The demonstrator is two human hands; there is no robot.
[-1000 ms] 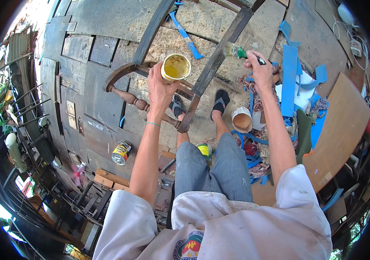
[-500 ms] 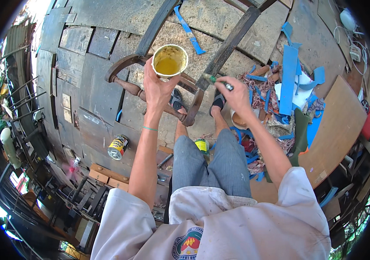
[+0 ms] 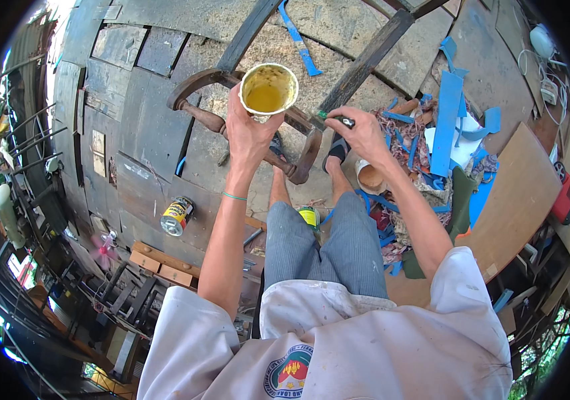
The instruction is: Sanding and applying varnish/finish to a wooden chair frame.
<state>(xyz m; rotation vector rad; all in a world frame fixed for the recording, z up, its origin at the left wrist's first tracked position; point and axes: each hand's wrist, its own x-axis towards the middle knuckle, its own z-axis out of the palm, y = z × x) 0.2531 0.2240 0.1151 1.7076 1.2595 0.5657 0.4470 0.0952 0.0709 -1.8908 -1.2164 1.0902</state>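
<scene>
Containers first, left to right. There's a yellow-and-black can [image 3: 177, 216] on the floor off to my left, and I can't see what's in it. My left hand [image 3: 251, 137] is wrapped around a cup [image 3: 269, 72], which has yellow liquid [image 3: 265, 99] pooled low down and splotches up its inner wall. Lower down, between my knees, a green-and-yellow can [image 3: 309, 215] is partly hidden by my leg, so no clue about its contents. Then there's a tub [image 3: 359, 165] just beside my right foot [image 3: 336, 159], brown inside, can't tell if that's a filling or just the bottom. My forearm crosses close by its edge.

Other stuff, again from the left: a turned spindle [image 3: 206, 119] on the wooden frame [image 3: 367, 60], partly blocked from view by my left hand and the cup. A blue strip [image 3: 300, 41] lies on the floor beyond. My right hand [image 3: 359, 133] is pinching a brush [image 3: 346, 121] right at the frame's near end; can't tell if the bristles touch. Further right, a scrap pile [image 3: 401, 133], then a brown board [image 3: 515, 193] and a red thing [image 3: 567, 197].
</scene>
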